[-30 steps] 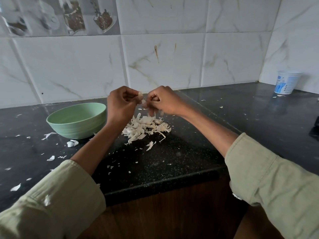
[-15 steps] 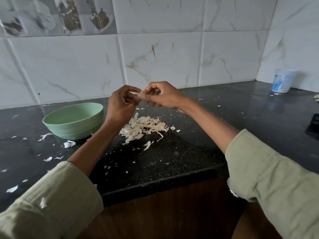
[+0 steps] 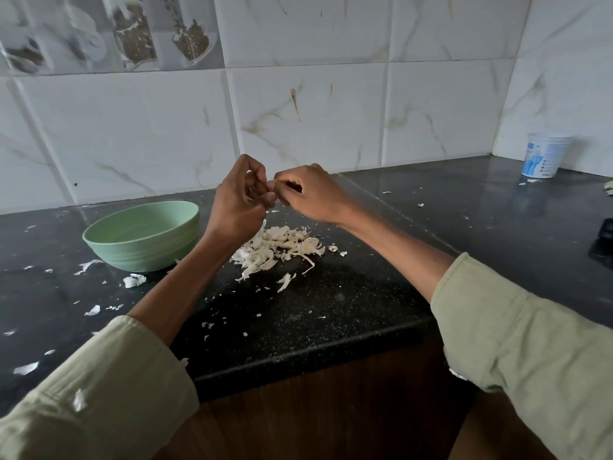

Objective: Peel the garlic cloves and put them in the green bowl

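My left hand and my right hand meet above the black counter, fingertips together. Between them they pinch a small garlic clove, mostly hidden by the fingers. A heap of pale garlic skins lies on the counter just under the hands. The green bowl stands to the left of my left hand; its inside is hidden from this angle.
Bits of skin are scattered over the black counter, mostly at the left. A white and blue plastic cup stands in the far right corner by the tiled wall. A dark object sits at the right edge.
Both hands stay joined on the clove above the skin heap; the fingers have shifted slightly around it. The view has tilted a little.
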Motion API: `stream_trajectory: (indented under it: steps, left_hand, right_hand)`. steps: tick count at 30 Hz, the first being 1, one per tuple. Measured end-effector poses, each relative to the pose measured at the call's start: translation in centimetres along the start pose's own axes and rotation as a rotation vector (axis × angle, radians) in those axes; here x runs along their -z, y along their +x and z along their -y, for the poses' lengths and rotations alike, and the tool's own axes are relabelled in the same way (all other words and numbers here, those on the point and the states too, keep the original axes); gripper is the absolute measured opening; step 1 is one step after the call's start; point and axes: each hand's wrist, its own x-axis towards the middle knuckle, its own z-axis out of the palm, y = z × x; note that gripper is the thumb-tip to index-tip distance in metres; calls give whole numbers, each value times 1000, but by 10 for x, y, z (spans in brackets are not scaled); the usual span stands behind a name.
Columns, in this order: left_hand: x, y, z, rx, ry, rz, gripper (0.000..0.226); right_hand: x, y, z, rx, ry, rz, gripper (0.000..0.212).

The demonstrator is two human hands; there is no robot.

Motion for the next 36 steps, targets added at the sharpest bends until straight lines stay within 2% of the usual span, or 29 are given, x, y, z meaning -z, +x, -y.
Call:
stream_trajectory:
  steps: [4, 8, 10, 13, 15, 19, 22, 26, 29, 31, 34, 36]
  left_hand:
    - [1, -2, -3, 5, -13, -18, 29]
    - [0, -4, -4, 5, -37, -46, 29]
    - [0, -4, -2, 30, -41, -66, 31]
    - [4, 1, 0, 81, -73, -80, 35]
    - [7, 1, 0, 90, -71, -83, 42]
    - [11, 0, 0, 57, -12, -74, 46]
    - [10, -1, 0, 22, 65, -55, 38]
    - [7, -2, 2, 61, 123, -38, 5]
    - [7, -1, 3, 39, 201, -36, 36]
    - [8, -2, 2, 14, 249, -42, 46]
    - [6, 0, 1, -27, 245, -56, 26]
    - [5, 1, -2, -28, 131, -29, 18]
  right_hand:
    - [0, -1, 0, 116, -184, -108, 35]
    - [-8, 0, 2, 146, -226, -123, 32]
    - [-11, 2, 3, 97, -101, -116, 32]
    - [-9, 4, 2, -55, 290, -61, 25]
    - [-4, 5, -2, -138, 467, 3, 19]
    - [10, 4, -15, -189, 628, 51, 26]
    - [20, 2, -20, -161, 694, 25, 29]
    - [22, 3, -19, -137, 710, 17, 31]
    - [20, 3, -19, -162, 665, -8, 34]
    - [19, 3, -19, -175, 591, -19, 38]
    - [18, 3, -18, -183, 520, -6, 38]
    - [18, 3, -15, -188, 499, 4, 35]
